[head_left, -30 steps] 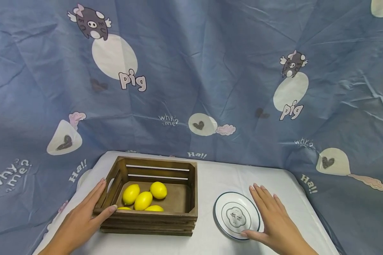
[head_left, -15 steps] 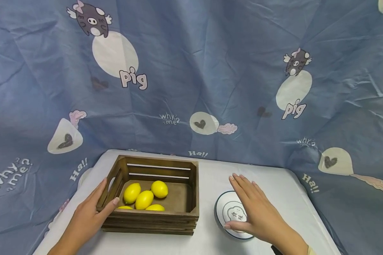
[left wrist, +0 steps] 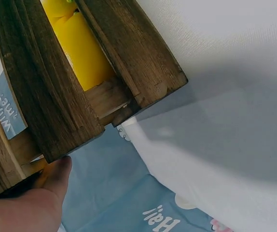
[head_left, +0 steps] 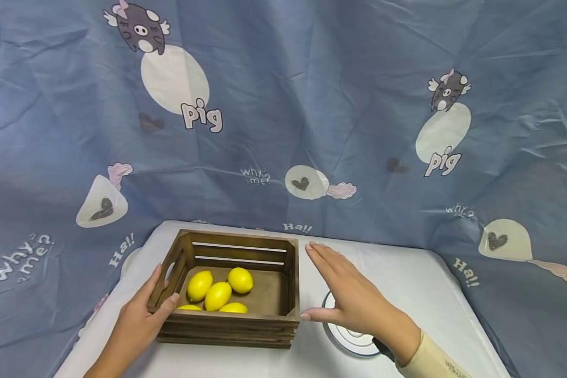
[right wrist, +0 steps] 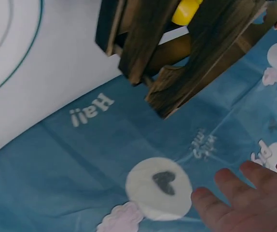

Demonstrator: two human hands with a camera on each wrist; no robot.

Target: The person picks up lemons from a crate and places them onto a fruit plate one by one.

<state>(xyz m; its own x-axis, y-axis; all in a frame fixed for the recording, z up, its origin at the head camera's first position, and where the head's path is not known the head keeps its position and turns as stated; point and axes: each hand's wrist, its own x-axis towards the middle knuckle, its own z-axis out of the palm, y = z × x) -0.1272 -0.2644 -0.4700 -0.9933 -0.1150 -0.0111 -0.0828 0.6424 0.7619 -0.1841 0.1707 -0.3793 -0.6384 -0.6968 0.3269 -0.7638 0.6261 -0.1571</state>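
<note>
Four lemons: yellow lemons [head_left: 219,292] lie loose on the floor of the wooden crate [head_left: 245,320], bunched toward its near left corner; a fifth cannot be ruled out behind the front wall.
Crate: it sits on the tabletop [head_left: 406,283] left of centre, slatted, with gaps wide enough for yellow to show through in the left wrist view [left wrist: 80,48].
Left hand: the left hand [head_left: 139,320] grasps the crate's near left corner, thumb over the front rim and fingers along the outer side wall.
Right hand: the right hand [head_left: 354,302] is released, fingers straight and together, held edge-on just beside the crate's right wall; whether it touches the wood I cannot tell.
Plate: a white plate [head_left: 347,336] with a dark rim lies under the right wrist, just right of the crate.
Risk, tipping: held at one corner only, the crate would likely tilt or swing if lifted, and the lemons would roll.
Risk, plate: a low right wrist or sleeve could drag the plate toward the near tabletop edge.
Risk, cloth: pushing the crate sideways could wrinkle the white cover and snag it.
</note>
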